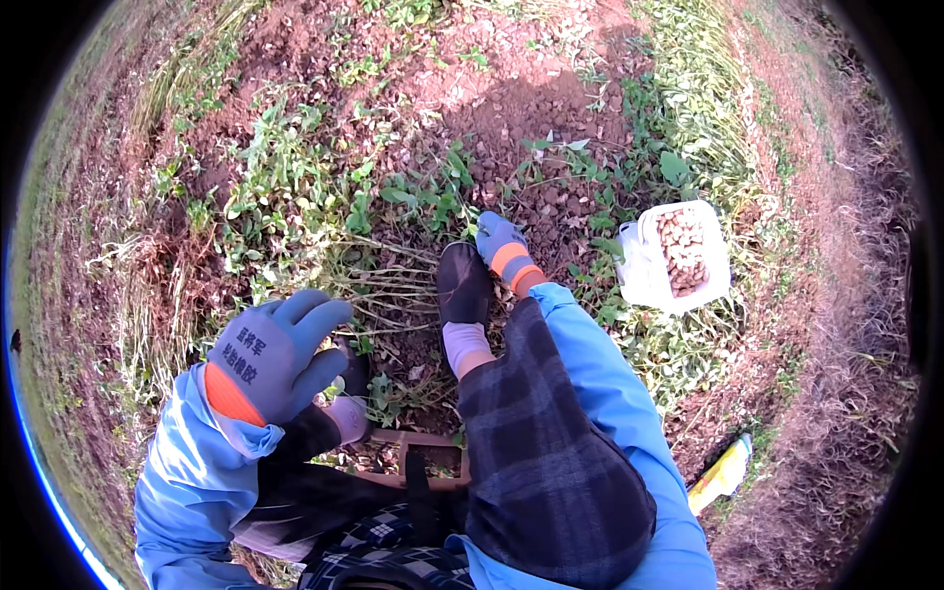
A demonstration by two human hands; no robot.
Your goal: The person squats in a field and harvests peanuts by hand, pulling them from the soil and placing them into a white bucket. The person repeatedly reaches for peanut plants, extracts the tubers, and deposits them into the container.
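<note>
My left hand [280, 356], in a blue-grey rubber-coated glove with an orange cuff, hovers above my left knee. Its fingers are bent but apart, and nothing shows in them. At the toe of my dark right shoe [463, 285], my right hand [500, 241] in a matching glove reaches down to the soil beside low green plants [433, 192]. Its fingers look curled together; whatever they hold is hidden. Pulled plant stems [388, 278] lie between my feet. To the right stands a white plastic tub [649, 285] with many unshelled peanuts [682, 251] inside.
Beneath me is a low wooden stool [393, 440]. A yellow and white bag [723, 475] lies on the ground at the lower right. Uprooted plants with roots [162, 270] lie at the left, and a row of cut plants [703, 88] runs along the upper right.
</note>
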